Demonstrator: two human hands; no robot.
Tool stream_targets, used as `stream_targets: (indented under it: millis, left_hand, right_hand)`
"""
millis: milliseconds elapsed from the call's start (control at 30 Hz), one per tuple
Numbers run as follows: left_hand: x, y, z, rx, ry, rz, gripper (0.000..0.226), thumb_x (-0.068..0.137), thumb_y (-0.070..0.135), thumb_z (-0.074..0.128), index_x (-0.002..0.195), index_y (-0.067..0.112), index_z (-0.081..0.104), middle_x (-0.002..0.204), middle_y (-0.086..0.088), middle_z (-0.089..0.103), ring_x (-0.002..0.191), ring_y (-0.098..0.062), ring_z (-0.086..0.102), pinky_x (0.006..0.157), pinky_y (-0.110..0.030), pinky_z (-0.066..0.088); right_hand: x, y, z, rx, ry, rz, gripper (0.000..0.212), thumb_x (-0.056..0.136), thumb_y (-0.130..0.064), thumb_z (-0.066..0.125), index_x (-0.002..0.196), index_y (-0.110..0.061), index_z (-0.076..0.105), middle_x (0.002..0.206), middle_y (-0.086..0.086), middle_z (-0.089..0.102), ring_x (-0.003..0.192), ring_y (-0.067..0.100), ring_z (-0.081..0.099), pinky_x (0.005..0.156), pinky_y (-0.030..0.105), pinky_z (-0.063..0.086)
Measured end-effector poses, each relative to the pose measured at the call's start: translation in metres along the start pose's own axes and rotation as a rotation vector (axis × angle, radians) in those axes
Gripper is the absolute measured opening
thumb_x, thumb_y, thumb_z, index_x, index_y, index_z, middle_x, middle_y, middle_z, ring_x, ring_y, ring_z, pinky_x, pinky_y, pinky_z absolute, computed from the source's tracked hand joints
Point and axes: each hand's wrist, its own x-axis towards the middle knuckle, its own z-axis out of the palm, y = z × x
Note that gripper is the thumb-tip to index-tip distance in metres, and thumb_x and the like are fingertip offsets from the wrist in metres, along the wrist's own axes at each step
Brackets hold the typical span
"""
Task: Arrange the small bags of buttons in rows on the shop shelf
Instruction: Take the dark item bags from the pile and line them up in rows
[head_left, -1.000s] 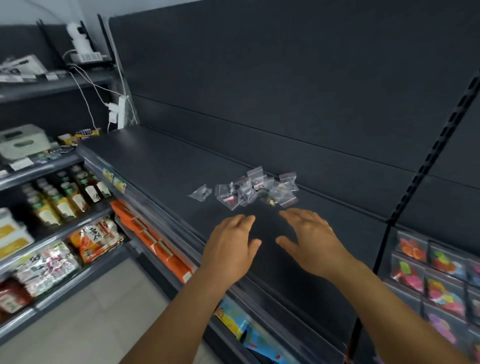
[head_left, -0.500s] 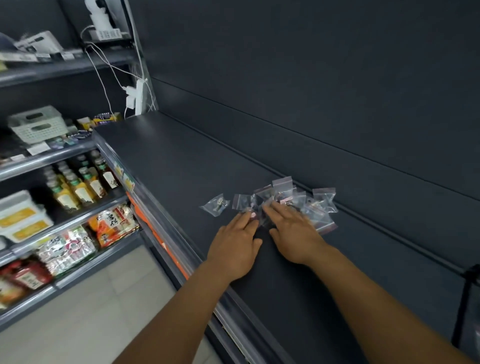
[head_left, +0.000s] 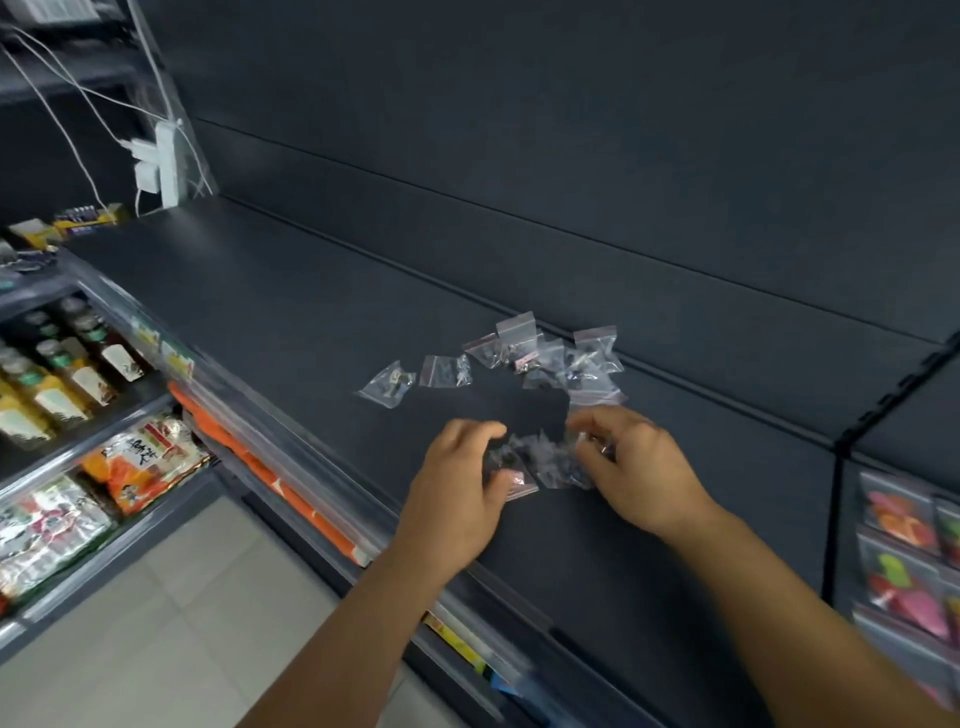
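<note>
Small clear zip bags of buttons lie on the dark shop shelf (head_left: 270, 291). One bag (head_left: 388, 383) lies alone at the left, a second (head_left: 445, 371) just right of it, and a loose pile (head_left: 558, 358) sits near the shelf's back. My left hand (head_left: 457, 478) and my right hand (head_left: 636, 462) have curled fingers around a small cluster of bags (head_left: 540, 460) between them, nearer the front edge. Motion blur hides exactly how many bags each hand grips.
A clear price rail (head_left: 270, 426) runs along the shelf's front edge. Bottles (head_left: 67, 374) and snack packets (head_left: 140, 457) fill lower shelves at the left. A white power strip (head_left: 166, 161) hangs at the back left. Colourful packets (head_left: 904, 525) stand at the right.
Both hands reached into the pile, then drew a few bags back toward the front edge, leaving a gap between that cluster and the pile. The camera view shifted too.
</note>
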Motion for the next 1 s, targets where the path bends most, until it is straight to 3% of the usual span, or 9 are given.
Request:
stream_targets:
  millis: [133, 233, 367, 500, 600, 700, 767, 900, 1000]
  left_hand:
    - [0.011, 0.002, 0.003, 0.170, -0.138, -0.031, 0.060, 0.091, 0.036, 0.056, 0.144, 0.021, 0.033, 0.135, 0.000, 0.044, 0.125, -0.020, 0.031, 0.100, -0.032, 0.034]
    - [0.015, 0.005, 0.004, 0.112, -0.154, -0.077, 0.056, 0.085, 0.032, 0.062, 0.136, 0.019, 0.045, 0.120, -0.003, 0.055, 0.115, -0.023, 0.038, 0.091, -0.032, 0.039]
    - [0.014, 0.004, 0.001, 0.045, -0.124, -0.133, 0.034, 0.077, 0.031, 0.070, 0.108, 0.018, 0.065, 0.104, 0.000, 0.063, 0.104, -0.022, 0.052, 0.084, -0.032, 0.047]
    - [0.010, 0.003, -0.006, -0.037, -0.138, -0.133, 0.013, 0.078, 0.027, 0.070, 0.082, 0.026, 0.057, 0.083, 0.010, 0.059, 0.088, -0.017, 0.057, 0.069, -0.026, 0.048]
    - [0.007, 0.002, -0.012, -0.117, -0.105, -0.156, 0.020, 0.080, 0.024, 0.068, 0.074, 0.029, 0.050, 0.070, 0.013, 0.057, 0.063, -0.003, 0.054, 0.049, -0.010, 0.038]
    - [0.007, 0.006, -0.018, -0.317, -0.089, -0.213, 0.016, 0.079, 0.018, 0.070, 0.087, 0.027, 0.059, 0.080, 0.012, 0.062, 0.069, 0.000, 0.058, 0.052, -0.004, 0.040]
    - [0.007, 0.011, -0.021, -0.471, -0.096, -0.249, 0.021, 0.079, 0.015, 0.070, 0.098, 0.023, 0.064, 0.086, 0.009, 0.066, 0.074, 0.000, 0.061, 0.058, -0.006, 0.043]
    - [0.007, 0.029, -0.025, -0.618, -0.105, -0.259, 0.008, 0.079, 0.014, 0.068, 0.083, 0.020, 0.068, 0.075, 0.007, 0.066, 0.066, -0.007, 0.059, 0.065, -0.023, 0.050]
    - [0.004, 0.047, -0.024, -0.701, -0.151, -0.250, 0.004, 0.079, 0.015, 0.067, 0.078, 0.017, 0.064, 0.075, 0.002, 0.067, 0.065, -0.009, 0.057, 0.068, -0.027, 0.050]
  right_hand:
    - [-0.007, 0.002, 0.004, -0.206, -0.114, 0.078, 0.042, 0.089, -0.032, 0.057, 0.130, -0.025, 0.051, 0.132, -0.002, 0.049, 0.122, 0.022, 0.038, 0.100, 0.029, 0.033]
    - [-0.008, -0.001, 0.010, -0.250, -0.133, 0.137, 0.042, 0.087, -0.036, 0.059, 0.128, -0.030, 0.053, 0.128, 0.000, 0.043, 0.120, 0.025, 0.034, 0.105, 0.033, 0.033]
    - [-0.009, -0.006, 0.014, -0.188, -0.074, 0.168, 0.022, 0.082, -0.024, 0.063, 0.104, -0.029, 0.063, 0.110, -0.002, 0.045, 0.110, 0.023, 0.038, 0.094, 0.028, 0.036]
    - [-0.010, -0.012, 0.015, -0.141, 0.005, 0.184, 0.025, 0.077, -0.011, 0.064, 0.097, -0.024, 0.057, 0.094, -0.006, 0.049, 0.097, 0.020, 0.048, 0.076, 0.024, 0.038]
    - [-0.014, -0.016, 0.014, -0.009, 0.061, 0.247, 0.033, 0.078, -0.009, 0.063, 0.105, -0.025, 0.053, 0.083, -0.008, 0.055, 0.081, 0.011, 0.054, 0.069, 0.021, 0.043]
    - [-0.019, -0.022, 0.011, 0.150, 0.144, 0.292, 0.022, 0.078, -0.009, 0.068, 0.084, -0.029, 0.060, 0.068, -0.013, 0.054, 0.061, 0.000, 0.052, 0.053, 0.006, 0.038]
    - [-0.022, -0.027, 0.007, 0.338, 0.208, 0.334, 0.021, 0.077, -0.010, 0.070, 0.075, -0.030, 0.064, 0.064, -0.013, 0.055, 0.051, -0.003, 0.051, 0.047, 0.005, 0.038]
    - [-0.035, -0.036, -0.006, 0.660, 0.297, 0.396, 0.023, 0.077, -0.002, 0.068, 0.089, -0.021, 0.071, 0.084, -0.002, 0.068, 0.073, 0.004, 0.062, 0.067, 0.014, 0.051]
    - [-0.049, -0.041, -0.017, 0.816, 0.374, 0.393, 0.024, 0.080, 0.002, 0.067, 0.084, -0.021, 0.069, 0.075, -0.007, 0.070, 0.065, 0.000, 0.064, 0.060, 0.011, 0.050]
